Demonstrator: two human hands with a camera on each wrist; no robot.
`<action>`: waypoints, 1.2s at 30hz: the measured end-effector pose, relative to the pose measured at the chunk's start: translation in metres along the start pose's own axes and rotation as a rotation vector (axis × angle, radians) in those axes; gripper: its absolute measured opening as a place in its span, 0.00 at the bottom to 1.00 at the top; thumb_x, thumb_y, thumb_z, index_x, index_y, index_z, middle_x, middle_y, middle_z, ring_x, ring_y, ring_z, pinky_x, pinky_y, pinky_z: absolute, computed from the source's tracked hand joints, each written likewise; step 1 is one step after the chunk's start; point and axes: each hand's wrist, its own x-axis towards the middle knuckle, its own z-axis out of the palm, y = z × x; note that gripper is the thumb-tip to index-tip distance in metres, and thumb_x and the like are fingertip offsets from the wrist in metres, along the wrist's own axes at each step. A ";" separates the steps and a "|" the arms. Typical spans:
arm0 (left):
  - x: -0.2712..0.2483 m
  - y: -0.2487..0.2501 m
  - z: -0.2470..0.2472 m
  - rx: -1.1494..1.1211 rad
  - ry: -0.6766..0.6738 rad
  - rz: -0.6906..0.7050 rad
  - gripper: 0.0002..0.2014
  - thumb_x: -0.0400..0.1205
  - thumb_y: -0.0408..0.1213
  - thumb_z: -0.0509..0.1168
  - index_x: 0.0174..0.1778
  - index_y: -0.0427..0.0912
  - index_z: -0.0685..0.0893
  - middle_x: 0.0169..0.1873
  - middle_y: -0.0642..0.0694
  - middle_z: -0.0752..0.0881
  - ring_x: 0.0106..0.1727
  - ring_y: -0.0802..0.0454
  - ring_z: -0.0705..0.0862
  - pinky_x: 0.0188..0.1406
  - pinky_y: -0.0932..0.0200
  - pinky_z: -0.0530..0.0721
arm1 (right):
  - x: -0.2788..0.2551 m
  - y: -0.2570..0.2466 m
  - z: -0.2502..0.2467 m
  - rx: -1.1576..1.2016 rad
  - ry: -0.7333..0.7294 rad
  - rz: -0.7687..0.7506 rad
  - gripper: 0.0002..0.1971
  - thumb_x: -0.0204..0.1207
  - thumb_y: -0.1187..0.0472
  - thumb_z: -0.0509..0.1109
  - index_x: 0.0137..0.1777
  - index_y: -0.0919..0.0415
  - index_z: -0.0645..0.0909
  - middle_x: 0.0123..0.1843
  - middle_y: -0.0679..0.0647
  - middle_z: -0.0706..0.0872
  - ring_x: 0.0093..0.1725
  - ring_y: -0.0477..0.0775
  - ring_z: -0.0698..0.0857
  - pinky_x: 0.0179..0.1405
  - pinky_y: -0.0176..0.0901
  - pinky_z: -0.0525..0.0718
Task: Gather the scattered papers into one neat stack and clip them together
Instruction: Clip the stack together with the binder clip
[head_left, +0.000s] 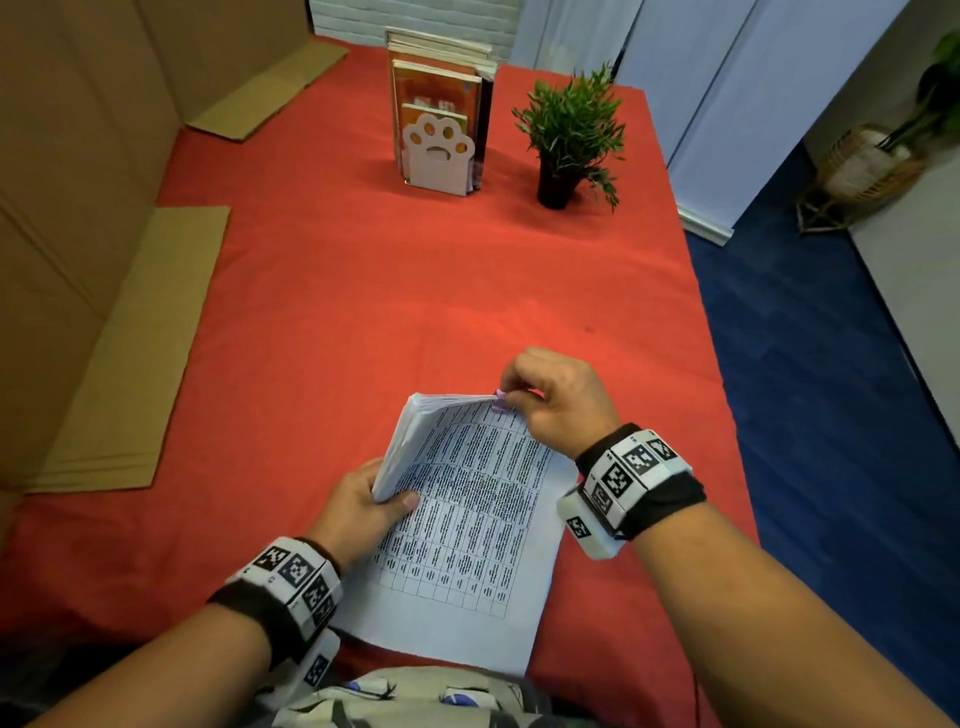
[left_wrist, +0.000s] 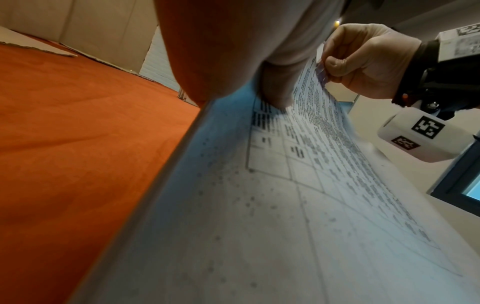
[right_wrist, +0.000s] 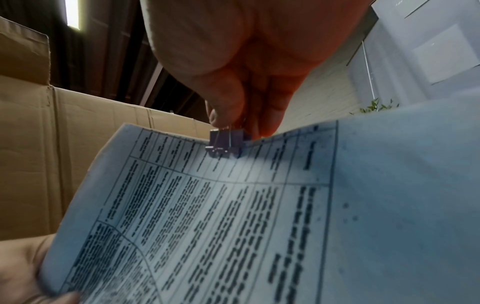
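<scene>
A stack of printed papers (head_left: 467, 514) with a table of text lies tilted over the red tablecloth (head_left: 363, 312), its far end raised. My left hand (head_left: 363, 506) grips the stack's left edge, thumb on top. My right hand (head_left: 550, 395) pinches the wire handles of a small purple binder clip (head_left: 500, 401) that sits on the stack's far edge. The clip (right_wrist: 225, 146) straddles the top edge of the papers (right_wrist: 233, 226) in the right wrist view. In the left wrist view the clip (left_wrist: 321, 72) shows at my right hand's fingertips (left_wrist: 335, 65), above the papers (left_wrist: 259, 226).
A paw-shaped bookend with books (head_left: 441, 130) and a small potted plant (head_left: 569, 135) stand at the table's far side. Flat cardboard sheets (head_left: 130, 353) lie along the left edge beside a cardboard wall. Blue floor (head_left: 831, 364) lies to the right.
</scene>
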 end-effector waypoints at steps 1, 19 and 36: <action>0.000 0.002 0.001 -0.011 0.009 0.013 0.14 0.75 0.22 0.68 0.38 0.49 0.80 0.31 0.50 0.74 0.31 0.52 0.73 0.24 0.71 0.76 | 0.000 0.001 0.001 0.021 -0.003 0.012 0.07 0.67 0.65 0.77 0.36 0.62 0.80 0.34 0.53 0.83 0.34 0.52 0.81 0.33 0.43 0.79; 0.011 0.024 0.008 -0.048 0.046 0.027 0.14 0.75 0.22 0.68 0.36 0.49 0.81 0.30 0.45 0.75 0.33 0.49 0.74 0.35 0.55 0.77 | -0.033 -0.016 0.017 -0.252 0.314 0.096 0.13 0.73 0.60 0.71 0.58 0.59 0.82 0.60 0.53 0.84 0.61 0.54 0.76 0.63 0.46 0.70; 0.050 0.042 -0.025 -0.489 0.399 -0.121 0.11 0.76 0.24 0.68 0.54 0.34 0.82 0.49 0.36 0.88 0.49 0.37 0.88 0.55 0.36 0.84 | -0.057 0.010 0.026 0.483 -0.069 0.676 0.14 0.81 0.63 0.59 0.66 0.55 0.69 0.54 0.52 0.84 0.48 0.51 0.85 0.46 0.49 0.85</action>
